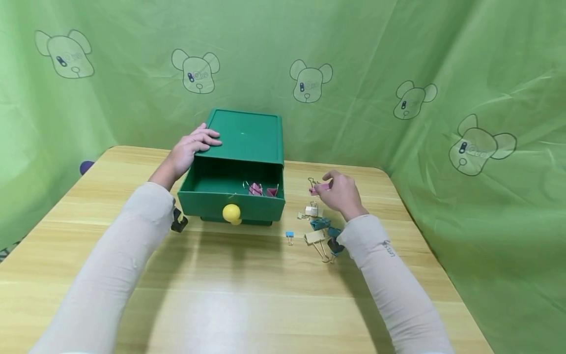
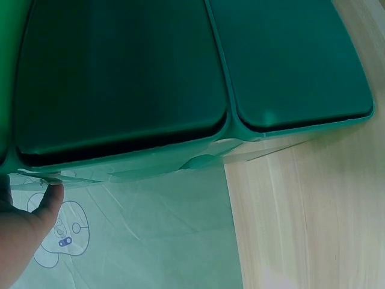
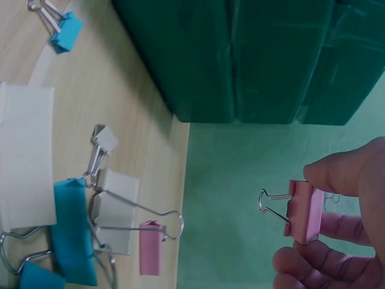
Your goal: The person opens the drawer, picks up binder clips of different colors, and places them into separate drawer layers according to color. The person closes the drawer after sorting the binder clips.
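My right hand (image 1: 341, 194) pinches a pink binder clip (image 3: 302, 211) between thumb and fingers, its wire handles pointing away from the palm. Beneath it lie loose binder clips: another pink one (image 3: 150, 248), white ones (image 1: 311, 211) and teal ones (image 1: 320, 223). My left hand (image 1: 187, 150) rests on the top left edge of a green drawer box (image 1: 247, 132), fingers extended over the top; its thumb (image 2: 49, 208) shows against the side in the left wrist view. The upper drawer (image 1: 208, 201), with a yellow knob (image 1: 231, 213), is pulled out and holds pink binder clips (image 1: 255, 189).
Nearer on the table (image 1: 247, 305) lie a small blue clip (image 1: 289, 234), a cream clip (image 1: 315, 237) and dark clips beside the right sleeve. A black clip (image 1: 179, 222) lies left of the box. A green curtain (image 1: 353, 128) hangs behind the table.
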Demonstrator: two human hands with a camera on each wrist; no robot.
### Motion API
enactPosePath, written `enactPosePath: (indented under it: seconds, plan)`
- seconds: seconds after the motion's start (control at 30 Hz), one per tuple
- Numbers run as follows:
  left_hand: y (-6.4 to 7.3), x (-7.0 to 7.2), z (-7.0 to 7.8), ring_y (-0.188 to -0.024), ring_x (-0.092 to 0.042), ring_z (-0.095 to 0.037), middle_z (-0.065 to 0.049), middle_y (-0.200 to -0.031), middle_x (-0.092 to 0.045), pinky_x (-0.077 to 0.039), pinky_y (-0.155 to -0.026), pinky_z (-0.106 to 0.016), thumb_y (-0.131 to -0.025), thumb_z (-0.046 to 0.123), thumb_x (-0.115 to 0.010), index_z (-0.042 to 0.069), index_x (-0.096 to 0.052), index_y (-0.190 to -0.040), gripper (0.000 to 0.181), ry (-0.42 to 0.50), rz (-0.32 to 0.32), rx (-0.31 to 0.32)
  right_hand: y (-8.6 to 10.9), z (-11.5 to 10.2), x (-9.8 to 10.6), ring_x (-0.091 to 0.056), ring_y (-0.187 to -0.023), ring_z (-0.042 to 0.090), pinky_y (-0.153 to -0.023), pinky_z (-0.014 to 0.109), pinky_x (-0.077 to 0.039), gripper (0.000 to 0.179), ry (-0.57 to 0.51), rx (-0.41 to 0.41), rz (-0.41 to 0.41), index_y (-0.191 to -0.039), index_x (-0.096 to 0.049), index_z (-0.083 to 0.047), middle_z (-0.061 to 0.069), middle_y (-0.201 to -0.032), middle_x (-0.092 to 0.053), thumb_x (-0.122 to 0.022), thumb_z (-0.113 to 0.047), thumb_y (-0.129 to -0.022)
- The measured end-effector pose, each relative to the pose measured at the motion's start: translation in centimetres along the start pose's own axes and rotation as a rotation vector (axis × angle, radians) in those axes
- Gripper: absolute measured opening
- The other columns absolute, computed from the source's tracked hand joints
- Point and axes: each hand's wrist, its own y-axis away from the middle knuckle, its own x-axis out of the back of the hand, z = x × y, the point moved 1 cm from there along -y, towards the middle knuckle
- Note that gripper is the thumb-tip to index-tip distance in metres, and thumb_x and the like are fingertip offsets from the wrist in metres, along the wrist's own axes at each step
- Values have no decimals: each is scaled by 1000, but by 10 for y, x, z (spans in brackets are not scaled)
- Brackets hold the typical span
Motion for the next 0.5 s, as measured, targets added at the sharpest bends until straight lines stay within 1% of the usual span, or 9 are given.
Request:
enactPosePath:
  seconds: [0.13, 0.37, 0.5]
  plan:
    - [0, 0, 0, -147, -6, -19, -19, -142, -45, -2, -117, -39, -99, 3, -34, -11, -61, -119, 36, -4, -4, 1, 2, -6, 2, -61, -87, 33, -75, 44, -50, 41, -21, 21, 25, -116, -61, 0, 15, -94, -67, -65, -31, -90]
    - [1, 0, 0, -147, -6, -18, -19, -142, -46, -3, -117, -39, -99, 2, -35, -11, -61, -119, 36, -9, 3, 7, 5, -17, 6, -62, -82, 30, -73, 42, -49, 32, -21, 71, 48, -102, -63, -1, 13, -88, -68, -64, -30, -90]
    - [1, 0, 1, -147, -6, -19, -19, -142, -45, -2, -117, -39, -99, 3, -35, -10, -61, -119, 36, -6, 0, 7, 8, -22, 8, -62, -80, 28, -72, 41, -49, 28, -33, 90, 55, -98, -63, -3, 11, -86, -68, -64, -30, -90]
